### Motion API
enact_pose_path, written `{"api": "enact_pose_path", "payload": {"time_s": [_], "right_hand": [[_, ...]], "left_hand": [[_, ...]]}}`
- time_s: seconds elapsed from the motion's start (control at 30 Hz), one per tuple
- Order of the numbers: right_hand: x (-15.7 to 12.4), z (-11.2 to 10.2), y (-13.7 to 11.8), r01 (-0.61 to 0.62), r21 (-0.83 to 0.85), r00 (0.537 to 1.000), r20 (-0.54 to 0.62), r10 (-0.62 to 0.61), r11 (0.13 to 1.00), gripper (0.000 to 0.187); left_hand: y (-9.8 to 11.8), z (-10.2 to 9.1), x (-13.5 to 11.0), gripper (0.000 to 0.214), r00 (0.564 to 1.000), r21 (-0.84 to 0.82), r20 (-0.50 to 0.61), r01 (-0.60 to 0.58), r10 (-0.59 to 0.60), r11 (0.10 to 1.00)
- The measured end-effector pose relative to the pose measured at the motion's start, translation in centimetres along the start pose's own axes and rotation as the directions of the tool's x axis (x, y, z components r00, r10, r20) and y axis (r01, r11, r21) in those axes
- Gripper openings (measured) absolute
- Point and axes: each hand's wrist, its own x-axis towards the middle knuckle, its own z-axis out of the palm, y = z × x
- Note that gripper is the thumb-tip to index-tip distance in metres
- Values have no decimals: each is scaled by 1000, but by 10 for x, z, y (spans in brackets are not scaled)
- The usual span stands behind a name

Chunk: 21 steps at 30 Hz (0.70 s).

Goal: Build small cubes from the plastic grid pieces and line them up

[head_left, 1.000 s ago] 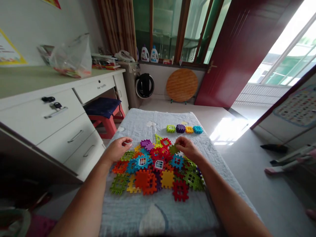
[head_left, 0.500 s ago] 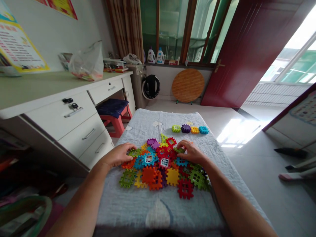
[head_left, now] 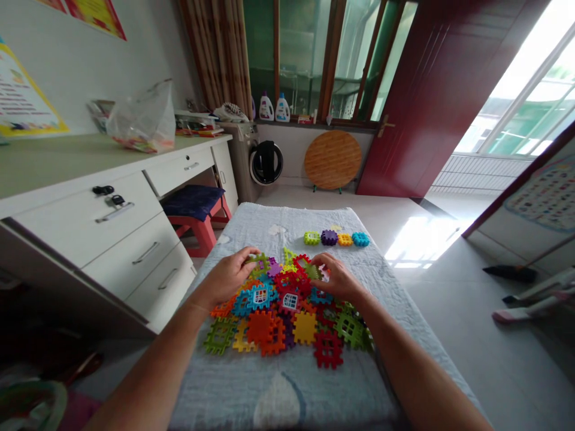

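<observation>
A loose pile of colourful notched plastic building tiles lies on the cloth-covered table. At its far left side my left hand (head_left: 230, 274) pinches a green open-frame tile (head_left: 260, 264), tilted up off the pile. My right hand (head_left: 338, 276), at the pile's far right, grips another green tile (head_left: 313, 271) close to a red frame tile (head_left: 302, 262). Nearer to me are a blue window tile (head_left: 261, 296), a solid orange tile (head_left: 260, 326), a yellow tile (head_left: 304, 327) and a dark red tile (head_left: 327, 348). Fingertips are partly hidden behind the tiles.
Beyond the pile, a row of assembled blocks includes a purple one (head_left: 329, 237) and a blue one (head_left: 360, 239). The light blue cloth (head_left: 278, 395) covers the table. A white desk (head_left: 130, 233) and a stool (head_left: 197, 206) are at left, a red door (head_left: 431, 96) at right.
My left hand has lifted the green tile and brought it inward, toward the right hand. The right hand's green tile is raised and tilted. The whole view has shifted slightly.
</observation>
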Motion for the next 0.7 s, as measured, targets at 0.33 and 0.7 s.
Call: {"api": "enact_pose_path", "payload": {"time_s": [0.33,0.7], "right_hand": [[1,14,-31,112,82,994,1,-112,990,28],[3,11,-30,95,151,992,67,-107,984,27]], "left_hand": [[28,30,8,34,978,-40,155,-136,140,990],[26,27,-3,36,982,184,90,-180,166,966]]}}
